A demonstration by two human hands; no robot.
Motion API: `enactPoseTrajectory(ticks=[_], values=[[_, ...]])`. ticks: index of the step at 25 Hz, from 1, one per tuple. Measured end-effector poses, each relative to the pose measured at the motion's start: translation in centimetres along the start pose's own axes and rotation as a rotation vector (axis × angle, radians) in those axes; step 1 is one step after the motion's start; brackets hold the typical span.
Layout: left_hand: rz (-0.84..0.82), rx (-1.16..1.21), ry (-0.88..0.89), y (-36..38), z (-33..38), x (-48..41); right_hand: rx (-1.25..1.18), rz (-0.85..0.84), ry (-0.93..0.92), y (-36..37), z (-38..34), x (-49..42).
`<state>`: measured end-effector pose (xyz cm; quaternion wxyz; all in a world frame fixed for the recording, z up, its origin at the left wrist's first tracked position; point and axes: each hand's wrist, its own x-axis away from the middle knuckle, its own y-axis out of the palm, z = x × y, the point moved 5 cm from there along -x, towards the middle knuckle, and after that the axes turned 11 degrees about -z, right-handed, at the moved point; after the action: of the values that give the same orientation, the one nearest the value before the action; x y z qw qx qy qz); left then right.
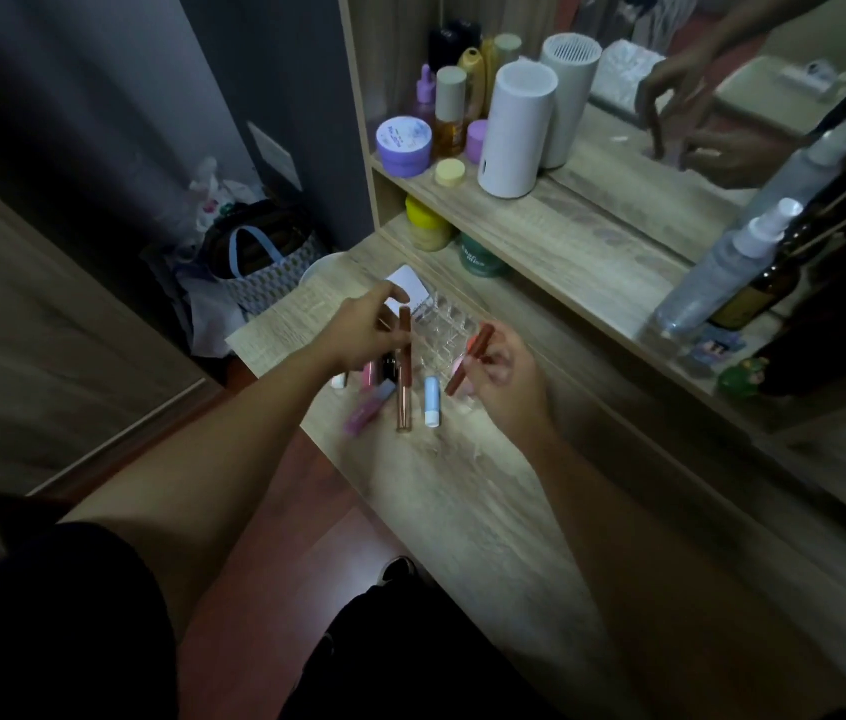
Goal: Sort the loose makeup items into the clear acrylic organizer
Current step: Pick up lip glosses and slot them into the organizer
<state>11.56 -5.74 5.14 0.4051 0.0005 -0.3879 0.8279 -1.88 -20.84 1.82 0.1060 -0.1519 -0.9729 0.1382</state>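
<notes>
The clear acrylic organizer, a grid of small cells, sits on the wooden vanity top. My left hand pinches a brown lip gloss tube upright at the organizer's left edge. Just right of the organizer, my right hand grips a reddish-brown lipstick tube at a tilt. Loose items lie in front of the organizer: a long bronze gloss tube, a blue-and-white lip balm, a pink tube, and a black tube partly hidden under my left hand.
A white card lies behind the organizer. The upper shelf holds a lavender jar, bottles and a white cylinder. A mirror reflects my hands. A clear spray bottle stands at the right. A patterned bag sits on the floor at the left.
</notes>
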Motion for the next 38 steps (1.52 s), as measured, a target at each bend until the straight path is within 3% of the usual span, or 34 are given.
enactPoseTrajectory(ticks=[3,9,16,22,38], values=[[0.127,-0.033,0.066,-3.3,1.7,-1.4,0.048,0.092,-0.057,-1.8,-3.1,-2.5],[0.196,-0.047,0.102,-4.1,2.1,-5.1,0.049,0.169,-0.077,-2.4,-4.5,-7.2],[0.043,-0.078,0.125,-2.3,0.4,-8.9,0.277,0.114,-0.022,-0.5,-3.2,-9.5],[-0.133,-0.227,0.146,-1.5,0.1,-10.3,0.507,-0.042,0.063,0.8,-2.6,-11.0],[-0.146,-0.384,0.217,-1.5,1.6,-10.5,0.562,-0.060,-0.007,0.9,-3.2,-10.4]])
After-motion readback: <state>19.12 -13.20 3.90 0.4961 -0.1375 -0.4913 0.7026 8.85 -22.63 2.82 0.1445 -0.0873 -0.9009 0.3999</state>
